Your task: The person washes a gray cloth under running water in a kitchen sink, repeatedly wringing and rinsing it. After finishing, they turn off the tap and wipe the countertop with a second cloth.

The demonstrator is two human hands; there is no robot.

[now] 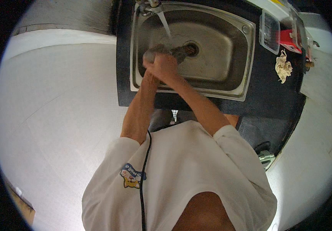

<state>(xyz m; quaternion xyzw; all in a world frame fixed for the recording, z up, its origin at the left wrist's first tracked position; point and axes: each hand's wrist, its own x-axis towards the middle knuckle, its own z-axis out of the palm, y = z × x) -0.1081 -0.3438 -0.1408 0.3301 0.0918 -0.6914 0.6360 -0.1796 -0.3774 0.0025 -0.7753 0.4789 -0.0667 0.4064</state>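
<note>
Both hands are together over the left part of a stainless steel sink (215,57), blurred by motion. My right hand (167,65) is curled around a dark, wet, soft-looking item (181,54), which may be cloth; its far end lies by the drain (191,49). My left hand (151,70) crosses beneath the right one and is mostly hidden, so its fingers cannot be made out. A greyish rounded part (151,54) shows beside the hands. Water (164,24) runs from a metal tap (151,8) just beyond them.
A black countertop (269,98) surrounds the sink. On its right side are a crumpled cream cloth (283,68), a clear plastic container (269,31) and a red package (290,40). A black cable (145,161) hangs down over the white shirt.
</note>
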